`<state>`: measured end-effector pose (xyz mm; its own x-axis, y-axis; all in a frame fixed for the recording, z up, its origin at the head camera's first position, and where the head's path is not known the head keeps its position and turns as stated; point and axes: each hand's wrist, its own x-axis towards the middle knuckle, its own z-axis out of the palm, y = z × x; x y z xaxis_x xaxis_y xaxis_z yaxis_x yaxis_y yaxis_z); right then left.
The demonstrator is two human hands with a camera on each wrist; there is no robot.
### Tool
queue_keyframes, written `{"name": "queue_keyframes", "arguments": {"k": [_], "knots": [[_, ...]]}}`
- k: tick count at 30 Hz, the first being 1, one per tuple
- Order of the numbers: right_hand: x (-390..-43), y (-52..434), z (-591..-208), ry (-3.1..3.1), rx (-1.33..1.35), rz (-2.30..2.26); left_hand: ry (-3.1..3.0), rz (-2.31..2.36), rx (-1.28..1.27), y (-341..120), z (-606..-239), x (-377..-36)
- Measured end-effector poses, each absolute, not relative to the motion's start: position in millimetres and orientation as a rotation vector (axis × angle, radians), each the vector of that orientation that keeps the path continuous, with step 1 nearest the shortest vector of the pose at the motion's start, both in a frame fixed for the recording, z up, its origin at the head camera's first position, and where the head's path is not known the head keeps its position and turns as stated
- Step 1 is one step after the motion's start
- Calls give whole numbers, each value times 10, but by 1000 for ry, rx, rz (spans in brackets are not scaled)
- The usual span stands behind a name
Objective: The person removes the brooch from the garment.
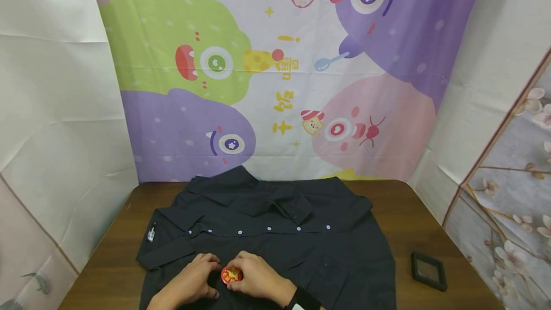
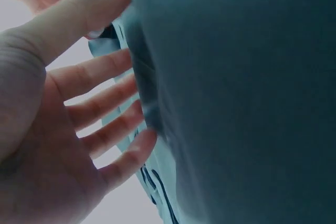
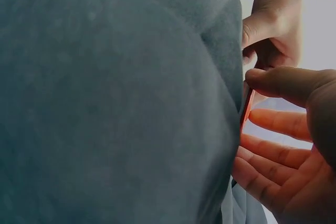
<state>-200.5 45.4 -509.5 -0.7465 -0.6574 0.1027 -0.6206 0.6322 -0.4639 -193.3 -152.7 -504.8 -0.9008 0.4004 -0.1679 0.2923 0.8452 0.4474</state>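
A dark short-sleeved button-up shirt lies spread over the table, with a row of pale buttons across it. My right hand pinches a small round red disc with a gold pattern between thumb and fingers, low over the shirt. In the right wrist view only the red edge of the disc shows beside the fingers. Just left of it, my left hand rests its fingertips on the shirt; the left wrist view shows its fingers spread and fairly straight against the cloth, holding nothing.
A small black frame-like square lies on the brown wooden table at the right. A cartoon-printed curtain hangs behind the table's far edge. White sheeting stands at the left, and a flower-patterned panel at the right.
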Motion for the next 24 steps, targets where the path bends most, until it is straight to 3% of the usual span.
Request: {"name": "queue_keyframes", "arguments": {"k": [24], "knots": [[-2027,489,-5115,2798,-1064,-758,2777,634,599,-1579,-5054,-1934]]}}
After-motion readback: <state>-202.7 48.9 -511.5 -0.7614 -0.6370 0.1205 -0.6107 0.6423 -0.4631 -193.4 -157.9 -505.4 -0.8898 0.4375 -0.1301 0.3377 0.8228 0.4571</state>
